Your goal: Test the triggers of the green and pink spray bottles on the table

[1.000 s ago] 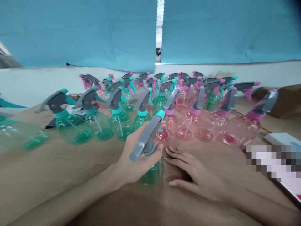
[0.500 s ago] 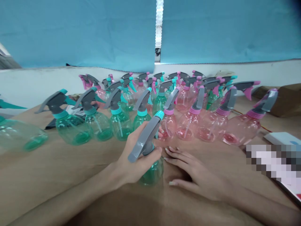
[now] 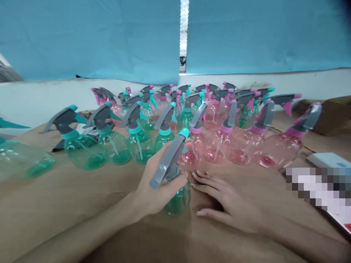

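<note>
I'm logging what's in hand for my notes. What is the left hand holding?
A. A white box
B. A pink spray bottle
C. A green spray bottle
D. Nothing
C. The left hand is wrapped around the neck of a green spray bottle, lifting it upright with the grey trigger head above the fingers.

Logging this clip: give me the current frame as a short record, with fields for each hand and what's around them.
Left hand: the left hand grips a clear green plastic spray bottle with a grey trigger head, at its neck
Right hand: the right hand lies open on the brown-covered table, beside the held bottle
Nearby: clear green plastic spray bottles to the left, clear pink plastic spray bottles to the right
Behind: a blue curtain
</note>
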### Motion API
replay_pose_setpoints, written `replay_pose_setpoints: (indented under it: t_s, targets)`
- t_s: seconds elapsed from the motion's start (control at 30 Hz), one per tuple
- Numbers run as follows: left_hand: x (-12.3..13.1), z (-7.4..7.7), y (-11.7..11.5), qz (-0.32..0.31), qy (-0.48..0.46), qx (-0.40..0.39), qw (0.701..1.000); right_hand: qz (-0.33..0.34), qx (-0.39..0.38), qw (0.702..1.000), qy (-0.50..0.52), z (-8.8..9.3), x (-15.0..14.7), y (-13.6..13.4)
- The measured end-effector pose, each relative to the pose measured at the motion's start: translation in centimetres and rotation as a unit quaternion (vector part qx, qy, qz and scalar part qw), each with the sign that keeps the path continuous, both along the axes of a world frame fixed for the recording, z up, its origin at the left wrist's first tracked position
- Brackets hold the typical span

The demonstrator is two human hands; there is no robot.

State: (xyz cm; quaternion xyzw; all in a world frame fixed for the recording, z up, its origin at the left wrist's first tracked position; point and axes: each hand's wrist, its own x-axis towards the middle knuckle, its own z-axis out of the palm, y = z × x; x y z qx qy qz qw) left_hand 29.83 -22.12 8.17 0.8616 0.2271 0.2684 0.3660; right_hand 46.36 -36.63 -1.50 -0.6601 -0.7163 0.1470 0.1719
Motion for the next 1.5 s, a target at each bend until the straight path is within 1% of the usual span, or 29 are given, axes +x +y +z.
replay_pose_setpoints:
  t_s: [0.1, 0.17, 0.3, 0.57, 0.73, 0.8, 0.9, 1.03, 1.17, 1.27, 1.37, 1.5]
  targets:
    - [0.1, 0.0, -0.1, -0.029, -0.01, -0.035, 0.999, 0.001, 0.003, 1.0, 0.0, 0.0, 0.0, 0.0]
    - [0.1, 0.0, -0.1, -0.03, -0.017, -0.04, 0.999, -0.002, 0.008, 1.0, 0.002, 0.0, 0.0, 0.0]
    - [0.2, -0.1, -0.1, -0.023, -0.028, -0.028, 0.999, -0.001, 0.008, 1.0, 0.01, 0.0, 0.0, 0.0]
    - [-0.1, -0.1, -0.2, -0.03, -0.019, -0.024, 0.999, 0.001, 0.029, 0.999, 0.033, -0.4, 0.1, 0.0]
    - [-0.2, -0.5, -0.1, -0.015, -0.033, 0.026, 0.999, -0.003, 0.03, 0.999, 0.039, -0.4, 0.0, 0.0]
    - [-0.1, -0.5, -0.2, -0.017, -0.036, 0.025, 0.999, -0.004, 0.03, 0.999, 0.037, -0.4, -0.1, 0.0]
    - [0.0, -0.3, -0.4, -0.029, -0.044, -0.005, 0.999, -0.015, 0.02, 0.999, 0.027, 0.0, -0.5, 0.1]
    - [-0.3, 0.0, -0.6, -0.041, -0.046, -0.036, 0.997, -0.037, 0.023, 0.998, 0.045, 1.6, -1.7, 0.5]
    - [-1.6, -0.4, -0.3, -0.03, -0.034, -0.03, 0.999, -0.028, 0.046, 0.992, 0.117, 3.5, -4.0, 1.6]
    - [-3.2, -0.8, 0.1, -0.005, -0.022, -0.026, 0.999, -0.02, 0.061, 0.984, 0.167, 4.4, -6.2, 3.0]
    - [-5.4, -0.6, 0.6, 0.032, -0.007, -0.013, 0.999, -0.015, 0.082, 0.977, 0.198, 4.6, -8.5, 4.6]
    - [-8.9, 0.3, 1.7, 0.082, 0.009, -0.01, 0.997, 0.001, 0.102, 0.975, 0.199, 4.3, -11.5, 6.8]
